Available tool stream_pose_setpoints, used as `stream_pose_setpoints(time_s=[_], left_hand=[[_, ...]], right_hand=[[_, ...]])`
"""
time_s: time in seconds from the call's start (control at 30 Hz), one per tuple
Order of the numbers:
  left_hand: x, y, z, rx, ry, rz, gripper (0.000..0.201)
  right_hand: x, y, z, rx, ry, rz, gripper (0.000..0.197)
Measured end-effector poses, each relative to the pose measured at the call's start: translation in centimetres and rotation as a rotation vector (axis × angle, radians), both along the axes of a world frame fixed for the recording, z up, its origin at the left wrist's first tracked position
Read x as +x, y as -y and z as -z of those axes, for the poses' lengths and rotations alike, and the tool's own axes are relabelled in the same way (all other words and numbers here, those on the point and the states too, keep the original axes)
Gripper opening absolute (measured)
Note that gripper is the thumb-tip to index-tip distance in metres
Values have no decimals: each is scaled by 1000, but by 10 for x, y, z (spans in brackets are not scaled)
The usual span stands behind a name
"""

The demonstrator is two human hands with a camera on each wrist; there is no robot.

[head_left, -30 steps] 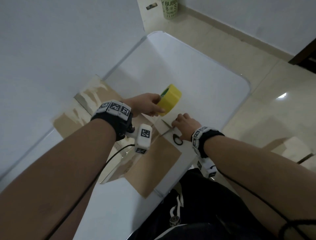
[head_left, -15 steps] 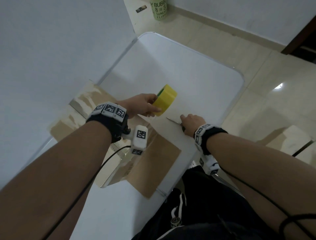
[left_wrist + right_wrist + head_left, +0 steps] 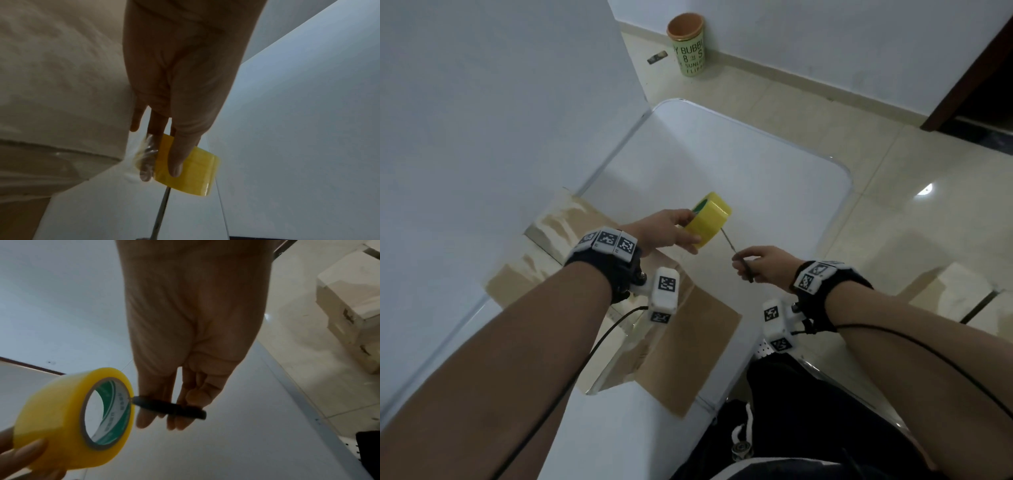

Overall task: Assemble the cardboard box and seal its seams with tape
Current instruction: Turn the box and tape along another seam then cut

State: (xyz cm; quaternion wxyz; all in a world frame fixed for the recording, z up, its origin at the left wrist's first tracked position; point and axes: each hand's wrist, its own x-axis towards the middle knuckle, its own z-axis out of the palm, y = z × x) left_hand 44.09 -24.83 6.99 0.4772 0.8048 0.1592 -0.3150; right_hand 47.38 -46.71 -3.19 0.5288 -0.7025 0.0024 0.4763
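My left hand grips a yellow tape roll above the white table, thumb across its outer face. A strip of clear tape runs from the roll back to the flattened cardboard box under my left wrist. My right hand pinches the black handle of a pair of scissors, blades together and pointing up at the roll's lower edge. In the right wrist view the scissors' handle reaches the roll's rim. The cardboard fills the left of the left wrist view.
A white wall runs along the table's left side. On the tiled floor beyond the table stands a green cup-shaped bin with a small dark object beside it. A pale block sits on the floor to the right.
My right hand has picked the scissors up off the table and raised them toward the tape roll. The left hand keeps holding the roll in about the same place.
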Motion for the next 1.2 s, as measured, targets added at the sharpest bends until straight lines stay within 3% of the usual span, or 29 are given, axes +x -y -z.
stream_pose_setpoints(time_s=[0.13, 0.27, 0.73, 1.1, 1.2], left_hand=[[0, -2, 1, -8, -13, -16, 32], [0, -2, 1, -9, -19, -14, 24], [0, -2, 2, -29, -11, -18, 29], [2, -5, 9, -61, 16, -98, 33], [4, -8, 12, -67, 49, -171, 32]], right_hand=[[-14, 3, 0, 17, -130, -174, 25], [-22, 7, 4, 15, -186, -283, 21], [-17, -25, -17, 80, 81, -403, 23], [-12, -27, -24, 19, 214, -477, 19], [-7, -25, -23, -89, 204, -564, 26]])
